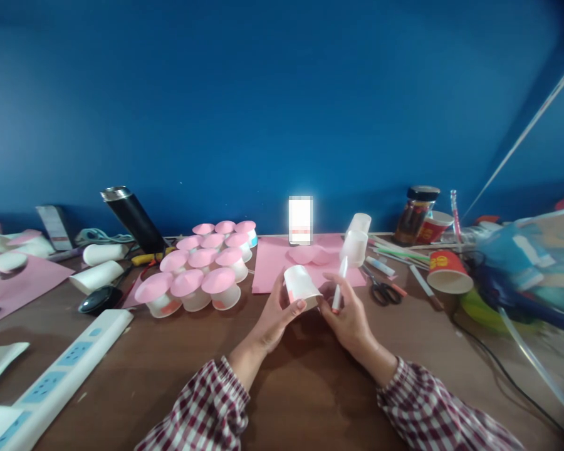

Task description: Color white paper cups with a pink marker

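Note:
My left hand (pixel 276 313) grips a small white paper cup (pixel 301 286) tilted on its side above the brown table (pixel 310 388). My right hand (pixel 348 313) holds a white pen with a pink tip (pixel 339 287), upright, right beside the cup. Just behind the hands lies a pink paper sheet (pixel 275 266) with cut pink circles (pixel 305 254) on it. A stack of white cups (pixel 356 241) stands at the sheet's right edge.
Several white cups capped with pink discs (pixel 207 272) cluster at left. Scissors (pixel 380 289), pens (pixel 395 255), a red cup on its side (pixel 449 272), a jar (pixel 416 214), a black flask (pixel 134 219), a power strip (pixel 61 369) and a lit phone (pixel 301 220) surround the work area.

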`<state>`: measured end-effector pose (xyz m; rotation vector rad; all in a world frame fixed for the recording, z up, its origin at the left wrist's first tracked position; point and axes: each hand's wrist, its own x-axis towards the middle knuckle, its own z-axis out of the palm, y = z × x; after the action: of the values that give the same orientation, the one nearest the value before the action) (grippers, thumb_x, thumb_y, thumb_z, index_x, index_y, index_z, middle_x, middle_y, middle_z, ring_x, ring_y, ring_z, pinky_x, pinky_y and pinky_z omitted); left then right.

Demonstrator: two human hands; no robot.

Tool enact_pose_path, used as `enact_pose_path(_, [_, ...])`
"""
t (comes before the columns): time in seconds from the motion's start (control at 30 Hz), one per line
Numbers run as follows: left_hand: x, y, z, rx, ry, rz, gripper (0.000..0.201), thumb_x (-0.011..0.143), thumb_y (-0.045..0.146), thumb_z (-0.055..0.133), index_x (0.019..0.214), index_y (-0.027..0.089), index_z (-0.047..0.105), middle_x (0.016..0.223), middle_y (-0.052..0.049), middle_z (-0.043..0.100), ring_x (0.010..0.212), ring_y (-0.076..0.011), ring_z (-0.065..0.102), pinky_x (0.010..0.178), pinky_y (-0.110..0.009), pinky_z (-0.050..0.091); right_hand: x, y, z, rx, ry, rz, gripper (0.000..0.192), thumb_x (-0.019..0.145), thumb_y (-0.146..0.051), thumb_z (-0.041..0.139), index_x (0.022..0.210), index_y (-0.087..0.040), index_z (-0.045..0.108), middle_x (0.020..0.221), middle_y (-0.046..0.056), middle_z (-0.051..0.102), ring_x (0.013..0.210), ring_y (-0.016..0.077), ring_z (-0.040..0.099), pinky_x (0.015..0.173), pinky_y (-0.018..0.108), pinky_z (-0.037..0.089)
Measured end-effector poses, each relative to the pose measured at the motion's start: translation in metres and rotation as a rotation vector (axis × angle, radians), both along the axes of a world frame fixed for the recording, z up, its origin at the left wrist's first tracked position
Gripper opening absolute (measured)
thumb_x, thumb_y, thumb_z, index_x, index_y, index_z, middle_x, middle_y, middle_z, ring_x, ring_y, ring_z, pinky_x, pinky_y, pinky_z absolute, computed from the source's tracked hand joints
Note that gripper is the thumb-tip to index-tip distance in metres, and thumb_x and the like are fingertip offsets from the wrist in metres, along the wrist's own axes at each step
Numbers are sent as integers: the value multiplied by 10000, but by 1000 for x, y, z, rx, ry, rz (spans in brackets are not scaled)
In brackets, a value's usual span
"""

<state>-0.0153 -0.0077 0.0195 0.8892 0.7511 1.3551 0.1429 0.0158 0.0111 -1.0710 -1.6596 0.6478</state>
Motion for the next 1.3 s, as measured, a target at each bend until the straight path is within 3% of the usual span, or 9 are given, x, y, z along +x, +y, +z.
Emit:
enact_pose_path(0.13, [-1, 0, 1, -69, 16, -88, 829, 703, 281, 724, 1396, 333, 271, 1263, -132, 539, 1089, -306, 559, 832, -451, 492, -1, 0, -2, -3, 8, 41, 381, 765, -157, 585, 1124, -236, 482, 811, -8, 608, 647, 133, 590, 642, 259, 521])
enact_pose_path(0.3, [-1, 0, 1, -50, -26, -17, 813, 682, 236, 741, 1368, 313, 312, 1227, -104, 560, 1098, -275, 554, 924, -447, 438, 0, -1, -1, -15, 14, 60, 411, 761, -179, 607, 1144, -235, 468, 841, 1, 615, 683, 142, 609, 673, 268, 529])
enact_pose_path(0.47, [-2, 3, -2, 11, 42, 39, 651, 713, 251, 712, 1291, 248, 411, 1168, -97, 583, 1083, -268, 556, 955, -445, 404, 0, -4, 2, -26, -49, 107, 451, 773, -237, 633, 1184, -218, 448, 908, 29, 619, 724, 150, 616, 700, 277, 524])
enact_pose_path(0.77, [0, 3, -3, 69, 39, -57, 666, 709, 217, 712, 1296, 247, 399, 1187, -84, 577, 1112, -255, 532, 981, -411, 372, 0, 0, -3, 25, -74, 79, 404, 772, -121, 546, 1158, -215, 474, 888, 14, 613, 718, 136, 604, 717, 267, 511])
enact_pose_path(0.97, [-1, 5, -2, 15, -5, -12, 539, 747, 260, 683, 1231, 224, 449, 1121, -86, 596, 1053, -242, 564, 934, -411, 411, -1, 0, -4, 31, -76, 123, 407, 766, -139, 576, 1152, -215, 473, 874, 10, 618, 717, 134, 607, 704, 255, 508])
enact_pose_path(1.13, [-1, 8, -4, -102, -31, 105, 474, 698, 291, 726, 1108, 173, 520, 1015, -89, 632, 941, -232, 611, 854, -391, 452, 0, -4, -2, 14, -106, 210, 469, 753, -206, 652, 1178, -227, 456, 916, 22, 624, 762, 147, 613, 712, 257, 509])
enact_pose_path(1.3, [-2, 7, 0, -86, -57, 78, 441, 720, 281, 704, 1115, 186, 533, 1043, -85, 639, 929, -225, 620, 825, -363, 462, 3, -6, 2, 6, -108, 244, 455, 818, -308, 598, 1226, -213, 422, 966, 49, 620, 811, 164, 615, 743, 276, 508])
